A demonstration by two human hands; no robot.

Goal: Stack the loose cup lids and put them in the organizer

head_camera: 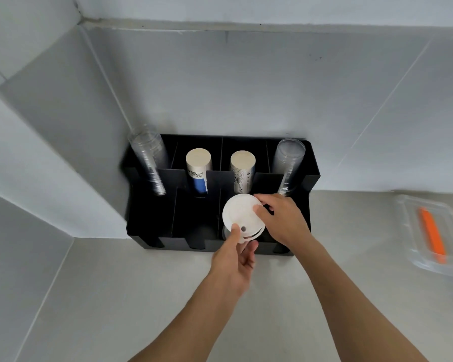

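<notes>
Two bare forearms reach from the near edge of the pale counter [115, 296] toward its back corner. The left hand [233, 262] grips the white lids [242, 216] at their near rim — the thumb lies on top beside a small dark hole, and the other fingers curl below. The right hand [283, 220] pinches the same lids at their right and far rim, with the fingertips on the top face. The lids look like a small stack, since a second rim shows under the top one; how many there are I cannot tell. They are held over the front row of the black organizer [152, 218], at the third compartment from the left.

The organizer stands against the back wall, in the left back corner of the counter. In its rear row a stack of clear cups [148, 163] leans in the left slot, two stacks of paper cups [198, 173] fill the middle slots, and another clear stack [288, 165] is in the right slot.

At the right edge of the counter — well apart from the hands — lies a clear plastic container [408, 231] with an orange thing [432, 236] inside.
</notes>
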